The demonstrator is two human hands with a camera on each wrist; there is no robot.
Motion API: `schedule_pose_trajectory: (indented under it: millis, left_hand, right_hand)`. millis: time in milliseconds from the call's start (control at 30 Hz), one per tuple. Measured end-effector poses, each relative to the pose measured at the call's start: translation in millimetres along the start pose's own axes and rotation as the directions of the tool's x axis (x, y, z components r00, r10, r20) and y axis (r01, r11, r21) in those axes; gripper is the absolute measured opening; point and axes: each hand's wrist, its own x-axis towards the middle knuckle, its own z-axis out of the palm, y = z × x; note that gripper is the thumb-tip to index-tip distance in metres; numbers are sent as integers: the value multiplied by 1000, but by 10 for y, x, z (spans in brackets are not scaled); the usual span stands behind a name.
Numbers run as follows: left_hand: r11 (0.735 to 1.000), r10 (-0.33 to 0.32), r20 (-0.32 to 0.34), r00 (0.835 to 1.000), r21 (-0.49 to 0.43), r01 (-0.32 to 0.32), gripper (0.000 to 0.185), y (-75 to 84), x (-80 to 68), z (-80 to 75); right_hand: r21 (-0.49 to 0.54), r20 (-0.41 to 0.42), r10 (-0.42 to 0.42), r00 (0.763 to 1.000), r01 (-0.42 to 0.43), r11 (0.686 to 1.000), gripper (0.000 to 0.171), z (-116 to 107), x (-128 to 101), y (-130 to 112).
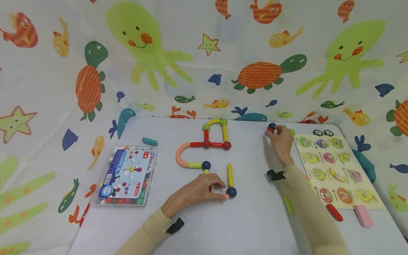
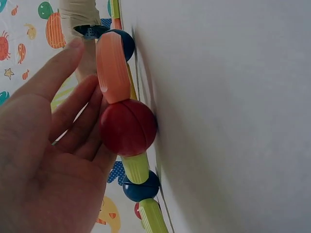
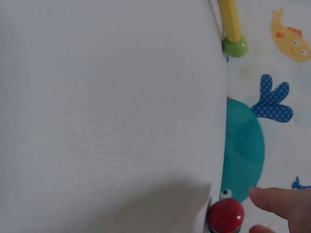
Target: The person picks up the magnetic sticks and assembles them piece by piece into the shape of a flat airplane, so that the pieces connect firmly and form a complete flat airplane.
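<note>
At the front middle, my left hand (image 1: 197,193) is beside a salmon curved rod (image 2: 113,68), its fingers loosely bent around it. That rod joins a red ball (image 2: 129,127) to a blue ball (image 1: 231,192), from which a yellow rod (image 1: 230,175) extends backward. In the head view the hand mostly covers the red ball. A light green rod (image 2: 136,168) links this ball to another blue ball (image 1: 206,165). Far right, my right hand (image 1: 282,143) reaches to a loose red ball (image 3: 226,216), fingertips close by it. A dark blue ball (image 1: 272,125) sits just behind.
Red and yellow rods with red and green balls form a closed loop (image 1: 217,144) at the back. A clear box of parts (image 1: 149,177) stands left, beside a teal block (image 1: 149,141). At right lie a fruit picture board (image 1: 338,166), a red piece (image 1: 334,212) and a pink block (image 1: 363,216).
</note>
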Motion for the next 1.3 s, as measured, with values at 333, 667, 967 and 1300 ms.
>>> schedule_pose_trajectory:
  millis: [333,667,967,1300]
  left_hand:
    - [999,-4,-9,1000,-47,3,44,3,5,-9]
    - [1000,20,-97,995,-1,-21,36,11,87,-28]
    - [999,22,-116,993,-37,-27,35,14,233,-56]
    - [999,-24,-82,996,-26,22,35,-26,396,-18]
  right_hand:
    - [-54,6,-14,1000,14,998,43,33,55,92]
    - [-34,37,-29,999,30,999,45,80,-7,111]
    - [54,113,-129,985,124,991,45,199,-325,-23]
    - [146,224,-323,920,295,944,46,262,-789,-157]
